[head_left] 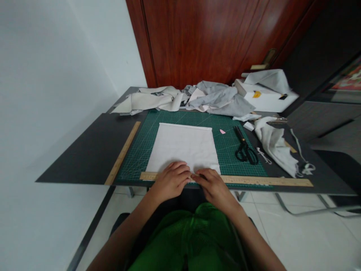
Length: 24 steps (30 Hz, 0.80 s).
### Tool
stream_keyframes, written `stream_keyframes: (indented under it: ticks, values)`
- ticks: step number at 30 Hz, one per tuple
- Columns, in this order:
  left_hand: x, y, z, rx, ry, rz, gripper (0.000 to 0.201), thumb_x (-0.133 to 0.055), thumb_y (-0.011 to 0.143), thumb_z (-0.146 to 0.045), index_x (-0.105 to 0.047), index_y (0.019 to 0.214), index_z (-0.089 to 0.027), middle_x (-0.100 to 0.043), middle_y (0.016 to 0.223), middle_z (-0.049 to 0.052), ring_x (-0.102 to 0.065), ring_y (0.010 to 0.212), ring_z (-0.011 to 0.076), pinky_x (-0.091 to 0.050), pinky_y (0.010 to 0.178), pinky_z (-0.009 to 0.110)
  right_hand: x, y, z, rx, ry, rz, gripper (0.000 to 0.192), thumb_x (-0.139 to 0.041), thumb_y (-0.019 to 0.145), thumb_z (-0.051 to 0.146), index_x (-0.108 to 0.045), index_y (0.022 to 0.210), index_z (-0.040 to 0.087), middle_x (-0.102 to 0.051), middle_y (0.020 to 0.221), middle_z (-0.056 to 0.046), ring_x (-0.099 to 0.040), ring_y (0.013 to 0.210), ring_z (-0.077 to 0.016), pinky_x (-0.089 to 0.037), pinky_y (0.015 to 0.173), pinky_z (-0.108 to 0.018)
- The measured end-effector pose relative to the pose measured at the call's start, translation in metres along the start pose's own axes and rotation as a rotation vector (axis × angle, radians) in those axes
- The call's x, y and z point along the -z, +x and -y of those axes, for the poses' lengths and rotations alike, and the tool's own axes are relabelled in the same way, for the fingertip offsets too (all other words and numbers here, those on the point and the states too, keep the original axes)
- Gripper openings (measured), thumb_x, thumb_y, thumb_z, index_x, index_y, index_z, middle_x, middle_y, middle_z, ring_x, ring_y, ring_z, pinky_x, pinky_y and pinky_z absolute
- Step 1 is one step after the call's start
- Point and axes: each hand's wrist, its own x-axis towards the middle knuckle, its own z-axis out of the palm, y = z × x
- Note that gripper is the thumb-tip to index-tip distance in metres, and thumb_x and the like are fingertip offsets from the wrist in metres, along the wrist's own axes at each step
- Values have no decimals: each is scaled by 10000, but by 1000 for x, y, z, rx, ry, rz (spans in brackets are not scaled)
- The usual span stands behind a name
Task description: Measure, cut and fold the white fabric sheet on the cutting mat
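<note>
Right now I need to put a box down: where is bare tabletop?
Bare: dark tabletop left of the upright wooden ruler. Crowded: fabric heap at the back, scissors and cloth at right.

Legible text: none. Wooden ruler (254, 180), at 6 o'clock on the cutting mat (225, 150): scale marks present, numerals too small to read. Mat: printed grid lines only, no readable figures or brand.

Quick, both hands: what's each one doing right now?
Left hand: fingers curled, pressing on the ruler and white cloth; no clear grasp.
Right hand: same, resting on the ruler edge; grasp cannot be told.
</note>
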Motion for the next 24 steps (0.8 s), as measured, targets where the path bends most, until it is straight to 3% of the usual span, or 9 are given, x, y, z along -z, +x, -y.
stream_keyframes:
  ticks: [3,6,9,20,24]
  values:
    - [5,4,-3,29,-18,40,142,-599,973,-227,-701,1066,-258,-697,1152,8,-594,1196,213,-468,1087,421,19,-10,-12,-50,41,41,507,-441,952,33,-600,1393,226,-658,1328,-106,-578,1231,-251,-484,1059,-470]
    - [5,4,-7,31,6,44,133,-643,953,-287,-685,1075,-250,-684,1171,31,-585,1210,239,-462,1090,443,37,-24,-30,-175,-83,16,321,-492,985,148,-699,1222,213,-693,1189,-118,-622,1109,-285,-506,965,-496]
    - [2,1,-8,27,43,35,204,-651,956,-332,-666,1136,-238,-666,1221,61,-571,1241,260,-452,1107,456,48,-34,-41,-218,-140,68,286,-526,987,199,-699,1214,214,-672,1167,-121,-612,1091,-291,-494,944,-488]
    - [-1,2,-4,21,3,10,200,-634,976,-318,-678,1153,-236,-687,1204,35,-580,1200,250,-459,1075,450,54,-33,-41,-168,-168,101,280,-439,1001,125,-688,1108,196,-655,1092,-117,-586,1028,-268,-474,883,-444]
    - [-3,3,-2,41,-24,15,166,-614,994,-298,-699,1122,-235,-698,1168,35,-580,1176,247,-467,1063,450,59,-37,-42,-212,-154,86,292,-488,996,172,-679,1217,198,-649,1212,-136,-592,1140,-290,-489,957,-485]
